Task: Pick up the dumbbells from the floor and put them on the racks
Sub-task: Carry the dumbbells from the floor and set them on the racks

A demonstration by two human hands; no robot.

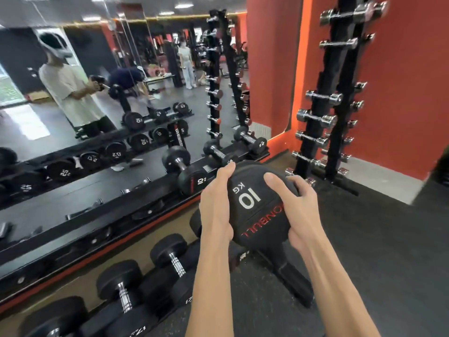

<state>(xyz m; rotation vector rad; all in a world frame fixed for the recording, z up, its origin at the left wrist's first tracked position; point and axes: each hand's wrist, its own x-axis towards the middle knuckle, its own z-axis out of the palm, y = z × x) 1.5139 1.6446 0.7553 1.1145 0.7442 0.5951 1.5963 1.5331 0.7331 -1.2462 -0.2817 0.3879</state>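
Observation:
A black 10 kg dumbbell (257,210) is held up in front of me, its round end face with white "10 KG" toward the camera. My left hand (216,205) grips the left side of that head and my right hand (296,210) grips the right side. The handle and far head are hidden behind it. Just beyond stands the black two-tier rack (136,207), its upper tier holding another 10 kg dumbbell (184,169) and two smaller ones (250,139). Its lower tier carries several black dumbbells (126,295).
A wall mirror (73,93) behind the rack reflects me, other people and the gym. A tall black vertical rack (340,98) with several chrome dumbbells stands at the right against the orange wall. A rack foot (291,280) lies on the dark rubber floor below my hands.

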